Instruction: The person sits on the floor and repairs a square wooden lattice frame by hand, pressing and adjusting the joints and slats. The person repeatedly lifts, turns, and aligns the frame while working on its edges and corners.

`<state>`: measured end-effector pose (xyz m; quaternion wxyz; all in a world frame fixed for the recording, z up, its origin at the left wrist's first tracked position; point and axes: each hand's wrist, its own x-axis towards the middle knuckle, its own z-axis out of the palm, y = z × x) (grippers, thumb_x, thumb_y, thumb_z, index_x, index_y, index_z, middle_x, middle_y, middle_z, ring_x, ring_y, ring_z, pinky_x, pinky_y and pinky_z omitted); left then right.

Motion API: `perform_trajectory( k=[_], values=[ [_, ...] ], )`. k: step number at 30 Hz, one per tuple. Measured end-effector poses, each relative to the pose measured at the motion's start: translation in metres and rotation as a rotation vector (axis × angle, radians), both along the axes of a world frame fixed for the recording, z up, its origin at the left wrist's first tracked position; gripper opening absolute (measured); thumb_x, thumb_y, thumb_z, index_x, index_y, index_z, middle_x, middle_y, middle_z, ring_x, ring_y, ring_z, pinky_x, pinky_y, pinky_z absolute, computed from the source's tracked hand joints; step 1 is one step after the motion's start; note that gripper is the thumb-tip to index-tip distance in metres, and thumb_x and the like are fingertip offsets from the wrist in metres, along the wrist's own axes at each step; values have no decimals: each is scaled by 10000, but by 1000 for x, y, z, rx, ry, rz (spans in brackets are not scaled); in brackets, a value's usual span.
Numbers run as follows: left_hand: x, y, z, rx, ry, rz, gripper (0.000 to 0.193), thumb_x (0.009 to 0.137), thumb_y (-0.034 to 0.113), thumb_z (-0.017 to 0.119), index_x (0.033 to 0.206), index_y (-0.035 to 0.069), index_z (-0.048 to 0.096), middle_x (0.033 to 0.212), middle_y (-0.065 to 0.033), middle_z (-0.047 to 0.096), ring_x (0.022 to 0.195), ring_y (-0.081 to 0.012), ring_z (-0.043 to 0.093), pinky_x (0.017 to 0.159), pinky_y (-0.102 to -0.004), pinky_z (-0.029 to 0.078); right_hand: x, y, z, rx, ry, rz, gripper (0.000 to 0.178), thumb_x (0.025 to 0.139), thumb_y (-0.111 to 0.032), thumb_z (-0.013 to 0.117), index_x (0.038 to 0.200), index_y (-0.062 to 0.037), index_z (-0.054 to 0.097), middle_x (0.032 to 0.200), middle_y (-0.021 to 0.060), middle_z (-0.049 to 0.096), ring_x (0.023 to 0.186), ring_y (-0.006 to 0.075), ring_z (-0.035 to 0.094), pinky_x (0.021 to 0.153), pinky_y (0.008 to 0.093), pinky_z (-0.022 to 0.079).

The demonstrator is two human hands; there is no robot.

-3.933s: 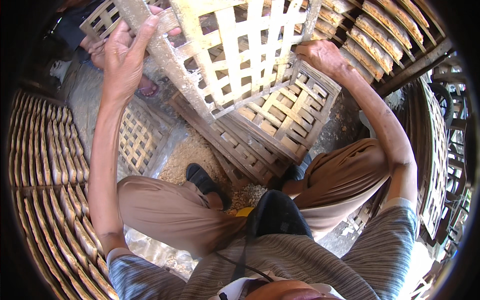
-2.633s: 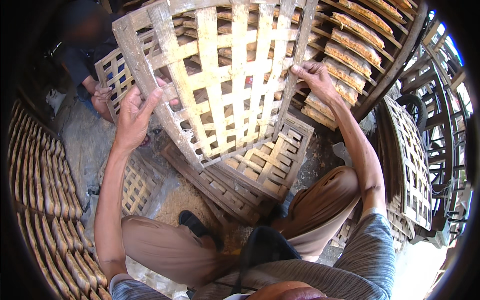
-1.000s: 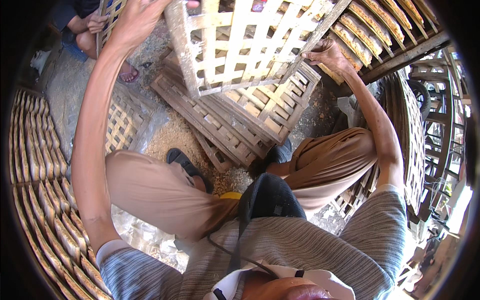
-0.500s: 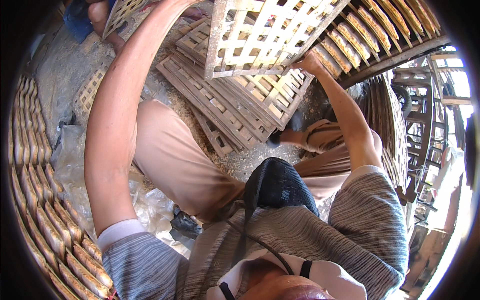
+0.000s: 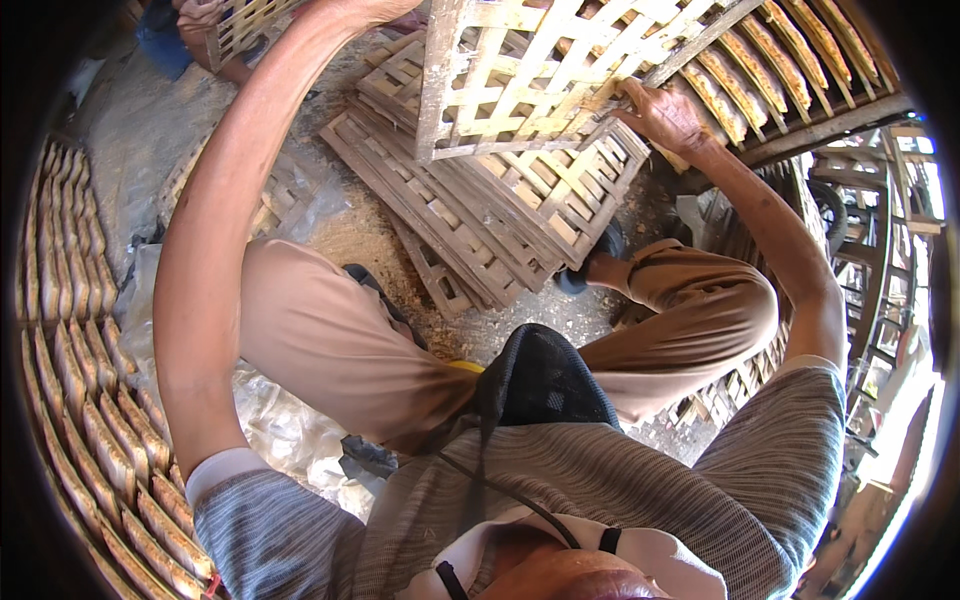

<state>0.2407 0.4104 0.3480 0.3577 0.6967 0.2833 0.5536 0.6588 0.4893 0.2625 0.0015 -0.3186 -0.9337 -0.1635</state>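
A woven bamboo lattice panel [image 5: 436, 105] with a wooden frame hangs tilted in front of me, over a stack of similar panels [image 5: 395, 190] on the floor. My right hand [image 5: 668, 118] is closed on the panel's lower right corner, fingers curled at the frame. Up at the top edge, my left hand [image 5: 385, 8] is beside the panel's left side. Its fingers are mostly cut off by the picture's edge, so their grip does not show. The stacked panels lie unevenly, turned at different angles, between my bent legs.
Rows of browned, flat pieces stand on slatted racks at the left [image 5: 115, 450] and upper right [image 5: 765, 70]. Another person's hand [image 5: 200, 14] is by a lattice panel [image 5: 250, 22] at upper left. Clear plastic sheeting [image 5: 285, 425] lies beside my left leg. More panels [image 5: 745, 375] lean at right.
My right hand and forearm have shifted right, with the elbow farther out. The held panel has moved slightly right. At upper left, the other person's panel has moved up and a hand now shows.
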Motion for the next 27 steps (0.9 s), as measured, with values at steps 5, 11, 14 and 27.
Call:
perform_trajectory(
  k=[5, 11, 14, 27],
  values=[
    [-2, 12, 0, 37, -5, 17, 366, 1075, 129, 596, 1398, -34, 543, 1267, -117, 684, 1105, -172, 682, 948, -339, 602, -2, 19, -11, -5, -299, -48, 379, 988, -357, 666, 1296, -137, 652, 1004, 163, 762, 904, 336, 766, 780, 466, 632],
    [-17, 2, 4, -106, 97, 134, 413, 1077, 151, 596, 1443, -25, 522, 1342, -149, 665, 1160, -187, 669, 994, -353, 583, -27, 45, -14, -65, -358, -74, 275, 1023, -245, 592, 1229, -96, 699, 1087, 158, 747, 1080, 286, 717, 926, 412, 604],
    [-17, 11, -6, 143, 48, 153, 370, 1082, 164, 591, 1410, -2, 544, 1291, -134, 677, 1107, -188, 692, 954, -334, 598, 6, 65, -20, 34, -191, 181, 279, 1007, -173, 578, 1253, -100, 689, 1102, 114, 753, 940, 268, 730, 838, 408, 622],
    [0, -12, 10, -140, 84, 211, 357, 1085, 169, 591, 1397, 0, 556, 1234, -87, 706, 998, -184, 733, 861, -324, 622, -105, -33, -15, -508, 502, 310, 393, 1083, -318, 595, 1290, -8, 718, 636, 170, 693, 404, 154, 571, 321, 293, 467]
  ],
)
